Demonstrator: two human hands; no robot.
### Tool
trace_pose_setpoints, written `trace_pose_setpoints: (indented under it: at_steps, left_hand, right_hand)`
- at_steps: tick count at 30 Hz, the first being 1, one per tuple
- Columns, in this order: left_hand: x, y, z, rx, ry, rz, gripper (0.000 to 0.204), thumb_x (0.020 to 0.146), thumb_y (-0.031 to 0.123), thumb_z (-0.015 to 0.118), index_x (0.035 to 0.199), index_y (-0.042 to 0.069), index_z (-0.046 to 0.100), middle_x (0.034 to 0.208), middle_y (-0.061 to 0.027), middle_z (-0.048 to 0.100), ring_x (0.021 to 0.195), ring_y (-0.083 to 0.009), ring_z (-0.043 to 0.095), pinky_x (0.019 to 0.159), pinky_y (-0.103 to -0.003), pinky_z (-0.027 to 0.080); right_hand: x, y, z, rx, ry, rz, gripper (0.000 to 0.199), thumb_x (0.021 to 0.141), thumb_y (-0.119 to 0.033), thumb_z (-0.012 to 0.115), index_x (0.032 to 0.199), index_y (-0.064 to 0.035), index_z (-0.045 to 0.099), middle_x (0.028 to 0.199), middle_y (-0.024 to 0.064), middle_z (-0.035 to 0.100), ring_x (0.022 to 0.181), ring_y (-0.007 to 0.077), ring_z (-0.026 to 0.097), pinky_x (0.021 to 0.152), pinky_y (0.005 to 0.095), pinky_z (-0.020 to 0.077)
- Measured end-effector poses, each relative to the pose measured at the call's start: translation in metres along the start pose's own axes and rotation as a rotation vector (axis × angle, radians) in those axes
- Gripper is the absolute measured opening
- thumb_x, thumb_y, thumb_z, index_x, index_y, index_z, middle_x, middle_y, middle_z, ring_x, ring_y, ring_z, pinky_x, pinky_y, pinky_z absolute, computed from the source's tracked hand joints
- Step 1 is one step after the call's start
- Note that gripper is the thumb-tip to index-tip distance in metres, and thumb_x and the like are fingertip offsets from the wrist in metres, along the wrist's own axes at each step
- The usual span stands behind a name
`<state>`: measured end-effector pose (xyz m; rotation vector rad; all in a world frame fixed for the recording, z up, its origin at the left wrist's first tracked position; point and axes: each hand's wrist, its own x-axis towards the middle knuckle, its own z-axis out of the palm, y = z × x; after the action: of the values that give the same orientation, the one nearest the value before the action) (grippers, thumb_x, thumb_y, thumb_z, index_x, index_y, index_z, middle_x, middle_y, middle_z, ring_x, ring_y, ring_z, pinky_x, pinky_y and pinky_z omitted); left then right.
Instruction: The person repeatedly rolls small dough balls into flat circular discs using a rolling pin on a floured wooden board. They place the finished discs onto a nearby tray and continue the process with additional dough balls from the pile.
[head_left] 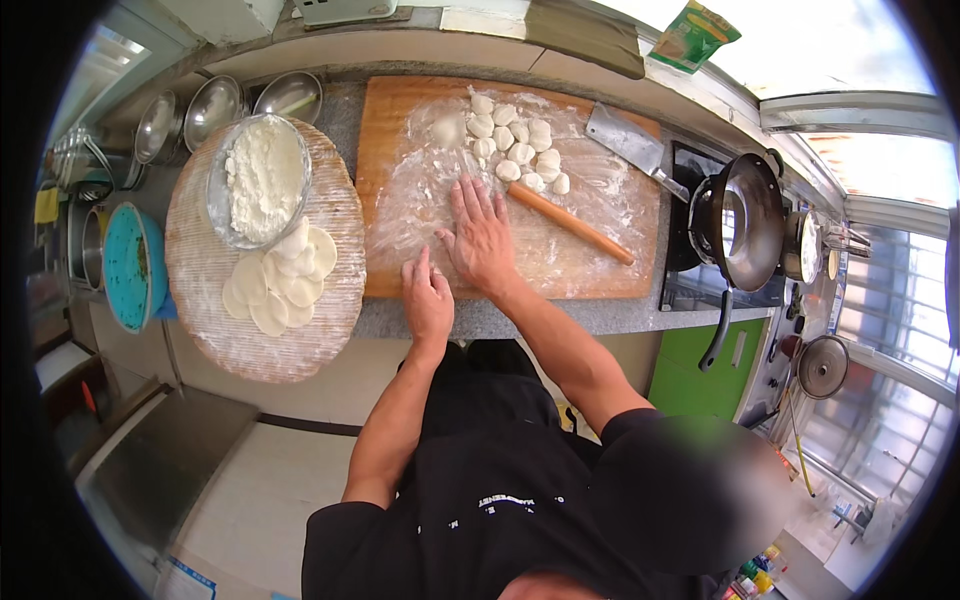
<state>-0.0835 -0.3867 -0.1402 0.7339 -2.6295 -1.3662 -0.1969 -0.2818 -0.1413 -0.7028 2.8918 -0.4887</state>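
My right hand (pixel 480 235) lies flat, fingers stretched out, on a floured wooden board (pixel 620 275); whether anything is under its palm is hidden. My left hand (pixel 428 298) is at the board's near edge, its index finger extended and the others loosely bent, with nothing visible in it. Beyond my right fingertips sit several small white dough pieces (pixel 520 153) in a cluster. A wooden rolling pin (pixel 570 222) lies slantwise to the right of that hand. Farther up the board is a pale, blurred round patch (pixel 448 130).
At left, a round slatted board (pixel 200 320) carries a glass bowl (pixel 213 195) of flour and overlapping dough wrappers (pixel 268 290). A cleaver (pixel 625 138) lies at the board's far right. Beyond it, a wok (pixel 755 225) stands on the stove. A turquoise basin (pixel 125 265) is far left.
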Motion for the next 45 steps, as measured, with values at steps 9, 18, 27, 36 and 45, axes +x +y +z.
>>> trace_pose_setpoints:
  at_steps: [9, 18, 27, 36, 45]
  left_hand:
    - [0.012, 0.015, 0.008, -0.076, 0.03, 0.068, 0.035, 0.106, 0.007, 0.055, 0.139, -0.002, 0.062, 0.129, -0.0218, 0.065, 0.118, -0.0408, 0.064, 0.104, -0.049, 0.052]
    - [0.055, 0.061, 0.056, 0.299, -0.011, 0.5, 0.062, 0.108, 0.031, 0.061, 0.161, 0.005, 0.044, 0.163, -0.0199, 0.043, 0.152, -0.0398, 0.041, 0.125, -0.055, 0.034]
    - [0.062, 0.053, 0.083, 0.575, -0.274, 0.622, 0.091, 0.109, 0.062, 0.047, 0.176, 0.009, 0.015, 0.181, -0.0184, 0.015, 0.167, -0.0408, 0.015, 0.135, -0.057, 0.012]
    - [0.048, 0.032, 0.005, -0.029, 0.175, 0.489, 0.063, 0.113, 0.041, 0.043, 0.163, 0.002, 0.043, 0.174, -0.0218, 0.03, 0.161, -0.0481, 0.026, 0.132, -0.061, 0.019]
    - [0.101, 0.034, 0.024, 0.599, 0.009, 0.529, 0.071, 0.11, 0.044, 0.049, 0.167, 0.003, 0.039, 0.176, -0.0209, 0.032, 0.164, -0.0397, 0.026, 0.133, -0.06, 0.018]
  right_hand:
    - [0.016, 0.04, 0.024, 0.652, 0.237, 0.17, 0.071, 0.111, -0.037, 0.051, 0.17, -0.0016, 0.032, 0.176, 0.0202, 0.032, 0.161, 0.0341, 0.034, 0.133, 0.0504, 0.0274]
    - [-0.074, 0.146, -0.063, 0.208, 0.509, 0.38, 0.035, 0.096, -0.017, 0.078, 0.127, -0.0019, 0.07, 0.128, 0.0203, 0.067, 0.122, 0.0405, 0.062, 0.107, 0.0494, 0.0504]
    - [-0.094, 0.162, -0.063, 0.117, 0.341, 0.302, 0.037, 0.085, -0.006, 0.081, 0.121, -0.0049, 0.071, 0.112, 0.0155, 0.069, 0.111, 0.0389, 0.065, 0.098, 0.0489, 0.0519]
    - [-0.112, 0.084, -0.067, 0.213, 0.216, 0.074, 0.033, 0.085, -0.008, 0.081, 0.116, -0.0065, 0.072, 0.112, 0.0119, 0.07, 0.108, 0.0362, 0.067, 0.094, 0.0481, 0.0536]
    - [-0.05, 0.06, -0.056, -0.101, 0.125, 0.05, 0.078, 0.104, -0.048, 0.061, 0.166, -0.0038, 0.042, 0.172, 0.0151, 0.042, 0.161, 0.0311, 0.035, 0.132, 0.0513, 0.0264]
